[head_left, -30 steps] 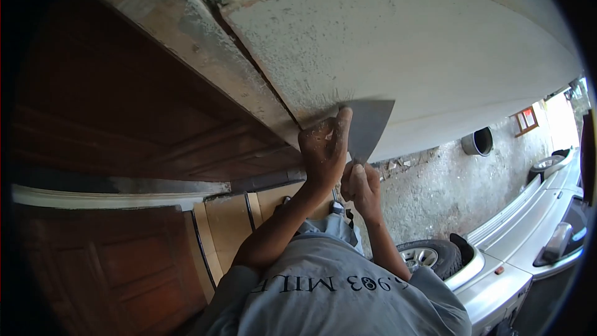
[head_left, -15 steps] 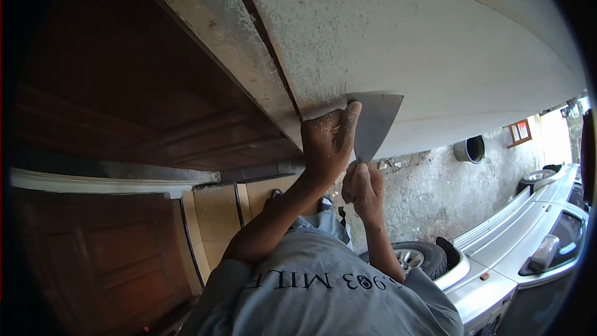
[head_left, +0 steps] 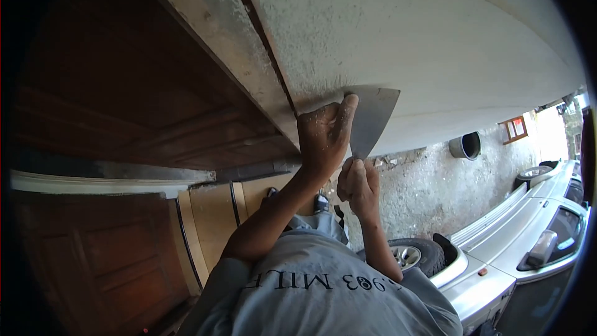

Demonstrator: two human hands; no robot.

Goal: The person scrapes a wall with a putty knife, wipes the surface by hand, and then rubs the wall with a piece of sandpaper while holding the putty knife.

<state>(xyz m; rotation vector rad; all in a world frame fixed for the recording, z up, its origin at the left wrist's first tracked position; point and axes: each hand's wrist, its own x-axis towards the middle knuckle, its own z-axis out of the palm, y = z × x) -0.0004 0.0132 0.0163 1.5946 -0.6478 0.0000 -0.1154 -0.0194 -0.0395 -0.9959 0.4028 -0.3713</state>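
The putty knife [head_left: 373, 115] is held just right of the frame's centre, its broad metal blade laid flat against the pale plastered surface [head_left: 448, 37] that fills the upper right of the frame. The blade is pressed to the plaster by the left hand [head_left: 322, 137], whose fingers are stretched out along the blade's upper edge and dusted with white filler. The handle, hidden inside the fist, is gripped by the right hand [head_left: 357, 183] just below, with the fingers curled tightly around it. Above and left of the blade, close to the dark seam beside the worn trim board [head_left: 211, 31], a rough, pitted texture can be seen. Further right, the plaster looks smoother and more even. From this it is judged that much of the wide surface has been dealt with, while the coarse patch beside the seam remains to be skimmed. How much filler is carried on the blade cannot be told. A dark wooden door [head_left: 106, 106] takes up the left of the frame, and a silver car [head_left: 528, 230] is parked at the lower right.
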